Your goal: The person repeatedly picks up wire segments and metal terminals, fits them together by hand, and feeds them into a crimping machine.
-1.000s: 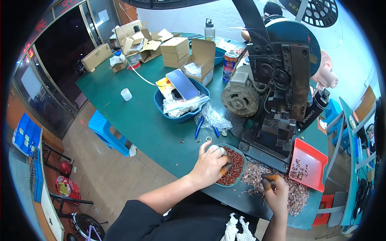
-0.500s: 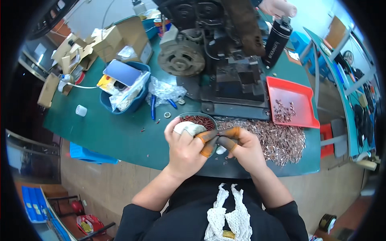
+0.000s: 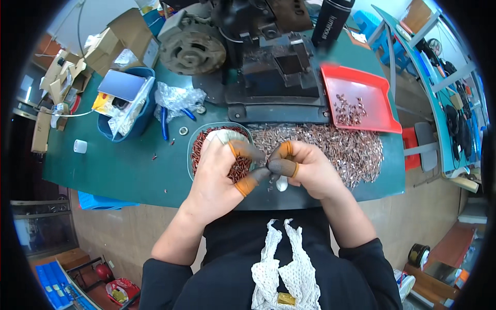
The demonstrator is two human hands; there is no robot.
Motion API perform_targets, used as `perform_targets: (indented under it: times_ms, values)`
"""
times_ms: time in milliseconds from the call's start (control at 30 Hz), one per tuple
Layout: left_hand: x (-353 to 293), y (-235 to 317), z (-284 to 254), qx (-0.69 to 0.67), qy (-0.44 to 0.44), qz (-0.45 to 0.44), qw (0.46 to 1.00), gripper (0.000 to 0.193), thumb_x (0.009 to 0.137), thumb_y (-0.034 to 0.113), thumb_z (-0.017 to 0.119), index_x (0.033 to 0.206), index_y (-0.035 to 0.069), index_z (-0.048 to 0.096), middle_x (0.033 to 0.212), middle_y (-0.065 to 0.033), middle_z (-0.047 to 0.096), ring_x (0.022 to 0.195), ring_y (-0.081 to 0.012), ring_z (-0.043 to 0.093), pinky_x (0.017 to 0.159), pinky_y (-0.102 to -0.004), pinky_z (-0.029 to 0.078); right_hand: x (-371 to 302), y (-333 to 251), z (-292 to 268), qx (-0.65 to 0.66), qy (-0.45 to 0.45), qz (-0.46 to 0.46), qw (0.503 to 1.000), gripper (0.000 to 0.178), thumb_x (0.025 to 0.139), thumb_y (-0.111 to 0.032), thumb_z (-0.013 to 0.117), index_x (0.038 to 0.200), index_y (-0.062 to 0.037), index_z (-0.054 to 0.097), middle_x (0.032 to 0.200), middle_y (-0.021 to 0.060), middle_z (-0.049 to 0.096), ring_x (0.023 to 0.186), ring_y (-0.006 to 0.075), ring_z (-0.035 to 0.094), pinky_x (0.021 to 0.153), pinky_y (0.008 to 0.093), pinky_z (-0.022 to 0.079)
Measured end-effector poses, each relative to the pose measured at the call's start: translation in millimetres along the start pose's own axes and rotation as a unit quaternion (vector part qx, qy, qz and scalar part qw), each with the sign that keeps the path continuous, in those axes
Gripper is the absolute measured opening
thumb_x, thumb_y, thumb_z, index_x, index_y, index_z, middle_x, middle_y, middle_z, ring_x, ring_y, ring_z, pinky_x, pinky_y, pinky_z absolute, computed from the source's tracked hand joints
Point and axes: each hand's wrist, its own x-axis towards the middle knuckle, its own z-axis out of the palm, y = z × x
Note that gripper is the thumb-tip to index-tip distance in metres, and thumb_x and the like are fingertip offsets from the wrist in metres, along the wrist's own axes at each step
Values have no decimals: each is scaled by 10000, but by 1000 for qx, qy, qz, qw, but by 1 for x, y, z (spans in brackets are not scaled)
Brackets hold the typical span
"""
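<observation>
My left hand [image 3: 217,168] is over the green-rimmed bowl [image 3: 189,157] of small reddish-brown pieces [image 3: 240,169]. White wrapping covers some of its fingers; its thumb and forefinger, in grey-and-orange finger cots, are spread apart, tips close to my right fingertips. My right hand [image 3: 310,168] is closed in a pinch, also in grey-and-orange cots; whatever sits between its tips is too small and hidden to name. To the right, beside and behind that hand, spreads a heap of small coppery metal pieces [image 3: 356,155]. A small white object [image 3: 281,183] shows under the right hand.
A dark machine [image 3: 279,67] stands at the back, with a black bottle [image 3: 333,20] beside it. At right is a red tray [image 3: 361,77] with some metal pieces. On the left are a blue basin [image 3: 147,111], blue-handled pliers [image 3: 165,124], plastic wrap [image 3: 178,98] and cardboard boxes [image 3: 121,41].
My view has shifted, so the bench appears higher and further left. My left thumb and forefinger have spread from their pinch; more of the bowl shows. My right hand still pinches.
</observation>
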Motion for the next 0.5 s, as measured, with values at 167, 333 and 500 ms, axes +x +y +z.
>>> perform_targets:
  times_ms: [167, 333, 500]
  values:
    - [7, -1, 10, -115, -21, -32, 993, 283, 701, 114, 816, 943, 74, 674, 971, -63, 606, 961, -287, 548, 884, -390, 425, -6, 1, -13, 9, -14, -8, 1000, 160, 862, -156, 738, 911, -40, 640, 775, 8, 649, 623, 42, 551, 537, 185, 410]
    - [0, -2, 19, -143, -28, -72, 987, 270, 683, 79, 828, 909, 69, 682, 908, -56, 610, 907, -243, 569, 834, -347, 455, -19, 4, -12, -50, 37, -68, 996, 174, 824, -126, 767, 909, -33, 647, 800, 5, 647, 654, 43, 554, 554, 186, 421]
    - [-9, -4, 24, -260, 25, -112, 959, 207, 736, 25, 797, 908, 53, 685, 901, -34, 604, 880, -179, 578, 796, -289, 468, -46, 28, -25, -477, 152, -207, 840, 151, 730, -60, 792, 854, -46, 706, 866, 66, 688, 744, 187, 646, 665, 292, 506]
